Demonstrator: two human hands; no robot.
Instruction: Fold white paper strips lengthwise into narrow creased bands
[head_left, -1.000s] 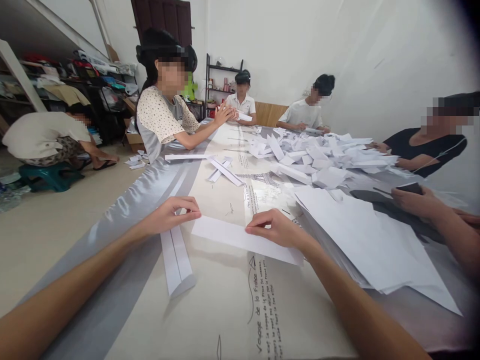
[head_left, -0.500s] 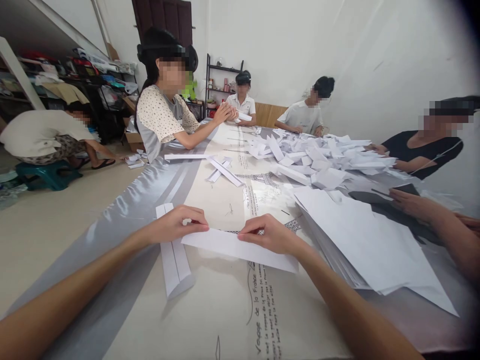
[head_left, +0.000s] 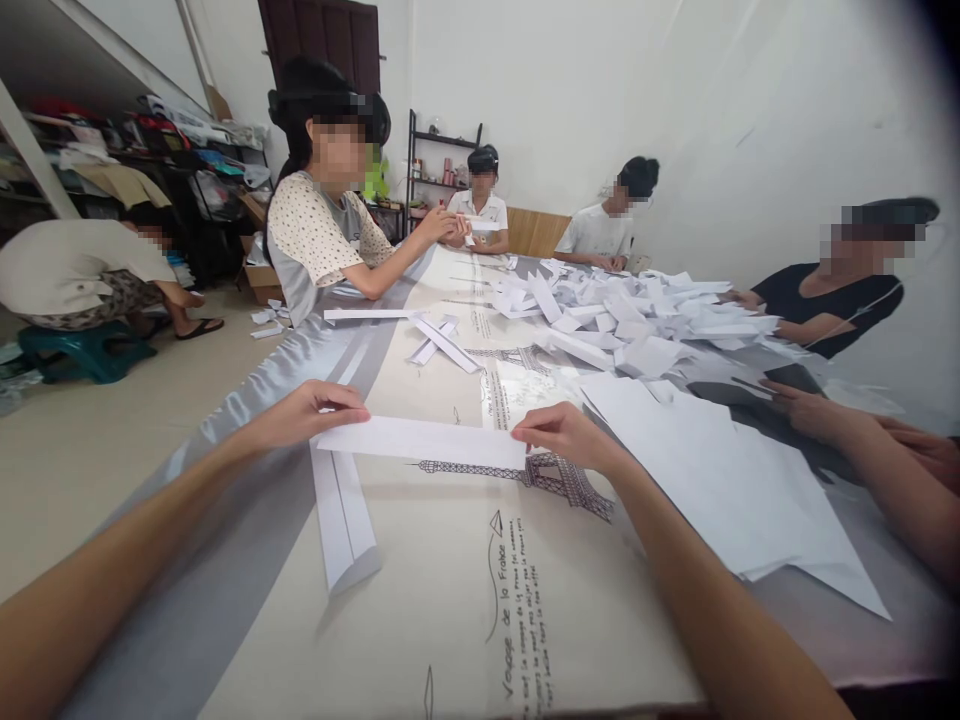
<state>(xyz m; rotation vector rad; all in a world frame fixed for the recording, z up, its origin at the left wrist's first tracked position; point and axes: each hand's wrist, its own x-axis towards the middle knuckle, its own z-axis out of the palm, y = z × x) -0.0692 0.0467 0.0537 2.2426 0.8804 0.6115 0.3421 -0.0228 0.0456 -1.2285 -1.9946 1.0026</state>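
Observation:
A long white paper strip (head_left: 427, 441) is stretched between my two hands, a little above the printed tablecloth (head_left: 420, 620). My left hand (head_left: 319, 412) pinches its left end between thumb and fingers. At the strip's right end, my right hand (head_left: 559, 432) has thumb and fingertips closed on the edge. Under the left end lies a folded white paper piece (head_left: 346, 525), creased down its length. Whether the strip touches this folded piece I cannot tell.
A stack of white paper sheets (head_left: 720, 480) lies to the right, near another person's hand (head_left: 814, 405). Behind it spreads a heap of folded papers (head_left: 622, 310). Crossed paper strips (head_left: 444, 342) rest further ahead. Several people sit around; one crouches on a green stool (head_left: 90, 350).
My hands have moved apart along the strip, the left one leftward and the right one to its right end. The strip has shifted left and up in view.

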